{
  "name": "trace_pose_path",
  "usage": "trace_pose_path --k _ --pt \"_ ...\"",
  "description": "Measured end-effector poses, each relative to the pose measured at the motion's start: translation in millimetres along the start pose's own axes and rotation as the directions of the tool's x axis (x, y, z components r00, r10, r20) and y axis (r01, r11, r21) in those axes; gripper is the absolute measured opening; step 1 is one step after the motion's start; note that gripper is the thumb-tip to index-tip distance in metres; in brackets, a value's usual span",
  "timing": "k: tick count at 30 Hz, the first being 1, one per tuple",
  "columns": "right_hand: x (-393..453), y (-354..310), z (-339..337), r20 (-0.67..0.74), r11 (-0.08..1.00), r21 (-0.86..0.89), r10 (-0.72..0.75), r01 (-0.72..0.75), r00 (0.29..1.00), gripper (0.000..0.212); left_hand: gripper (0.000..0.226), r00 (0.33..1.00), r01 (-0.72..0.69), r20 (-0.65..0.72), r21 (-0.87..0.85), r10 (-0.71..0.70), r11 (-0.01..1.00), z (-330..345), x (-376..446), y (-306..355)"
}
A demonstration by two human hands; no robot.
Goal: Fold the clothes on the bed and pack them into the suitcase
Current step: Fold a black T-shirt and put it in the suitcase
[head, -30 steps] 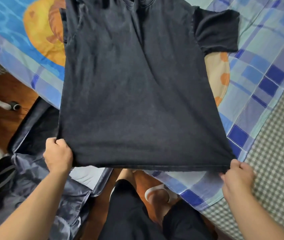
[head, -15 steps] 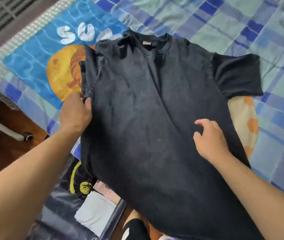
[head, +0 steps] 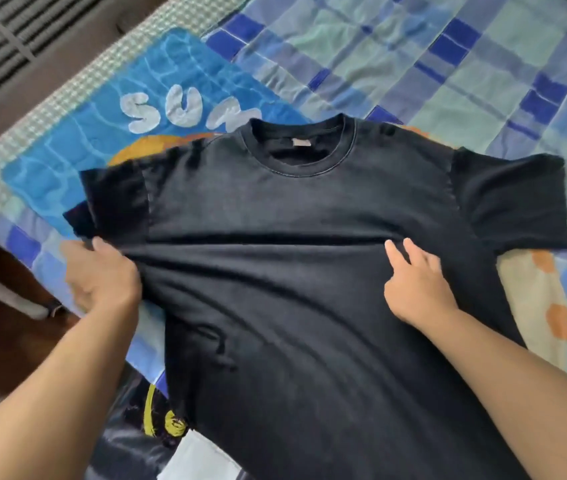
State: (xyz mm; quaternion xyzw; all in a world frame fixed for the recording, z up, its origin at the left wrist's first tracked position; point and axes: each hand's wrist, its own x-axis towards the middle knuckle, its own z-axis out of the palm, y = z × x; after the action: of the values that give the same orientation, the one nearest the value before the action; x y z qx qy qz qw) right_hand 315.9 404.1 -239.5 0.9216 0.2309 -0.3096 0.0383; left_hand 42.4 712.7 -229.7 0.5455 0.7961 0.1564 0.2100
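A black T-shirt (head: 295, 209) lies spread on the bed, collar away from me, both short sleeves laid out to the sides. Its lower part hangs over the bed's near edge. My left hand (head: 102, 278) grips the shirt's left side just under the sleeve. My right hand (head: 413, 282) pinches the cloth on the right of the chest, and a raised crease runs across between the two hands. Below the bed edge at the bottom left, the open suitcase (head: 129, 445) shows folded clothes, partly hidden by the shirt.
The bed carries a blue and green checked blanket (head: 413, 57) and a blue towel (head: 108, 109) printed with white letters and an orange shape. Wooden floor (head: 5, 348) lies to the left. A dark printed garment (head: 160, 420) and a white one (head: 199, 459) lie in the suitcase.
The shirt has been spread flat, with its left sleeve laid out. Both hands moved from its sides to chest height and now hold the cloth, raising a crease between them.
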Motion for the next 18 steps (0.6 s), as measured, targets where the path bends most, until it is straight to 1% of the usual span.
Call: trace_pose_path --k 1,2,3,5,6,7,8,9,10,11,12,13,15,17,18 --pt "0 -1 -1 0.006 1.000 -0.014 -0.003 0.003 1.000 0.072 0.039 0.999 0.046 0.015 -0.003 -0.046 0.999 -5 2 -14" --pt "1 -2 -4 0.014 1.000 -0.029 -0.006 0.007 1.000 0.072 0.040 0.999 0.045 0.031 -0.011 -0.045 0.999 -6 5 -21" --pt "2 -2 -6 0.023 0.999 -0.045 -0.010 0.011 1.000 0.072 0.042 1.000 0.009 0.029 -0.012 -0.008 1.000 -3 7 -21" --pt "4 -5 -12 0.047 0.996 -0.083 -0.009 0.013 0.999 0.070 0.048 0.990 -0.124 -0.063 0.055 0.127 0.991 3 11 -4" --pt "6 -6 -17 0.051 0.995 -0.103 -0.005 0.010 0.999 0.067 0.054 0.967 -0.215 -0.114 0.101 0.226 0.971 6 12 10" --pt "11 -8 -23 0.033 0.993 -0.115 -0.009 0.013 0.999 0.061 0.057 0.929 -0.337 -0.116 0.139 0.353 0.931 10 13 26" --pt "19 -12 -32 -0.008 0.993 -0.119 -0.029 0.028 1.000 0.053 0.055 0.867 -0.480 -0.056 0.177 0.495 0.860 17 13 41" --pt "29 -16 -42 -0.080 0.992 -0.115 -0.064 0.054 0.995 0.044 0.051 0.781 -0.617 0.037 0.204 0.624 0.760 28 14 55" --pt "43 -20 -52 -0.168 0.990 -0.104 -0.109 0.092 0.980 0.039 0.048 0.680 -0.731 0.136 0.207 0.721 0.650 42 14 71" --pt "59 -24 -64 -0.261 0.988 -0.081 -0.149 0.132 0.954 0.037 0.048 0.586 -0.810 0.222 0.186 0.779 0.556 56 13 88" --pt "80 -29 -77 -0.335 0.984 -0.048 -0.175 0.169 0.926 0.040 0.049 0.521 -0.853 0.291 0.162 0.802 0.496 67 12 105" --pt "103 -33 -89 -0.383 0.979 -0.027 -0.195 0.201 0.903 0.044 0.050 0.490 -0.870 0.348 0.144 0.799 0.471 79 11 120" --pt "153 -41 -107 -0.411 0.973 -0.032 -0.223 0.230 0.884 0.049 0.047 0.466 -0.883 0.429 0.177 0.773 0.434 100 14 140" --pt "192 -46 -118 -0.376 0.980 -0.070 -0.198 0.185 0.905 0.048 0.038 0.415 -0.910 0.452 0.217 0.790 0.354 111 20 150" --pt "203 -48 -121 -0.352 0.982 -0.109 -0.185 0.156 0.918 0.045 0.033 0.412 -0.911 0.438 0.220 0.799 0.349 113 23 152"
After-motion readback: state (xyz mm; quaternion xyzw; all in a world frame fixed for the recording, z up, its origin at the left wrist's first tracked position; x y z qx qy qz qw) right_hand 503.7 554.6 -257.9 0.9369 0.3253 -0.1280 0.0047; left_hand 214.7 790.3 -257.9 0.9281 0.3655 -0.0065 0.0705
